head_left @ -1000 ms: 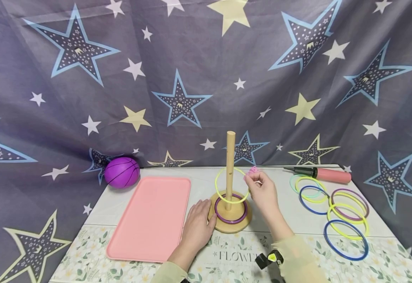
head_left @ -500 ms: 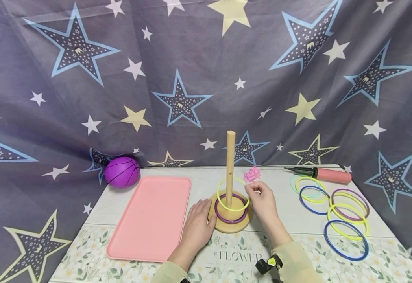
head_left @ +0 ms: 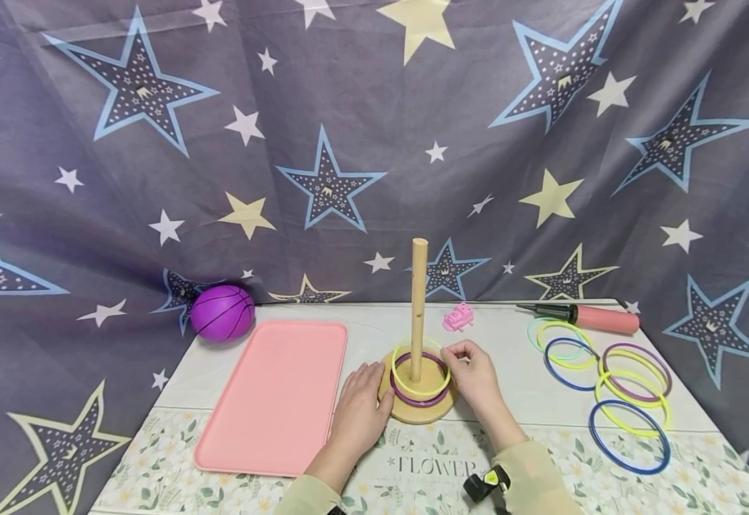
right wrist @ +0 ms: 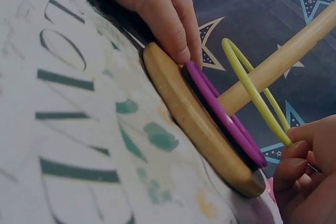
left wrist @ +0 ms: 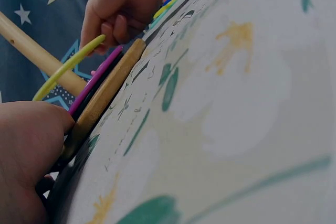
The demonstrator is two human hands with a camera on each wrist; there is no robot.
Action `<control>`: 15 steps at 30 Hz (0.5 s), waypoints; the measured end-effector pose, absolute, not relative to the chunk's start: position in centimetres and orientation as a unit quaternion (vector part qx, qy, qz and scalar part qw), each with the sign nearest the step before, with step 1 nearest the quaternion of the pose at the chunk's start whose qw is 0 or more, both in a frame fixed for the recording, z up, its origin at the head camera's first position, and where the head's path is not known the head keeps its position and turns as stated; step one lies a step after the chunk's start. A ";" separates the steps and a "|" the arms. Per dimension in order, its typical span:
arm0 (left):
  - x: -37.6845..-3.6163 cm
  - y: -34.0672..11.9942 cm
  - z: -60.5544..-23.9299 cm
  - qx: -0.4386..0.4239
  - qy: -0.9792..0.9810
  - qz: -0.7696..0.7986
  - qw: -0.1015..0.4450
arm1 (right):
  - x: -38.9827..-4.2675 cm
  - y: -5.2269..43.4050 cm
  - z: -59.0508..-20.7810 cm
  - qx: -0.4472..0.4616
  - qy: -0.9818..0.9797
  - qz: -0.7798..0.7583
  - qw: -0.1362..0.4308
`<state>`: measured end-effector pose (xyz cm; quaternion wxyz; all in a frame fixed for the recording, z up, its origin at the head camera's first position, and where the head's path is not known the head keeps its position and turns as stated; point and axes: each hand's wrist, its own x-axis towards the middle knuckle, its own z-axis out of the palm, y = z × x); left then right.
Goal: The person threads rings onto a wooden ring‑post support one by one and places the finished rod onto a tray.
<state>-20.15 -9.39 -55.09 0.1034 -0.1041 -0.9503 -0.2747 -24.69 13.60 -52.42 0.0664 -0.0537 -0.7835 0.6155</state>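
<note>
My right hand pinches a yellow ring by its right side. The ring circles the lower part of a wooden peg, tilted a little above the rings on the base. On the round wooden base lies a purple ring, with a dark ring under it in the right wrist view. My left hand rests at the left edge of the base, fingers straight and pointing away from me, thumb at the rim.
Left of the base lies a pink tray, with a purple ball behind it. A small pink toy is behind my right hand. Several loose rings and a hand pump lie at the right.
My right hand has come down and nearer with the yellow ring, lowering it along the peg toward the base. The pink toy behind it has come into full view. My left hand stays still.
</note>
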 end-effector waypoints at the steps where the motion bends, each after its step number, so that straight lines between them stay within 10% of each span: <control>1: -20.2 -9.4 -55.1 -0.104 -0.950 -0.274 0.103 | -24.7 13.6 -52.5 -0.052 -0.788 0.610 0.066; 15: -20.2 -9.4 -55.0 -0.107 -0.949 -0.275 0.108 | -24.7 13.8 -53.2 -0.052 -0.799 0.597 0.045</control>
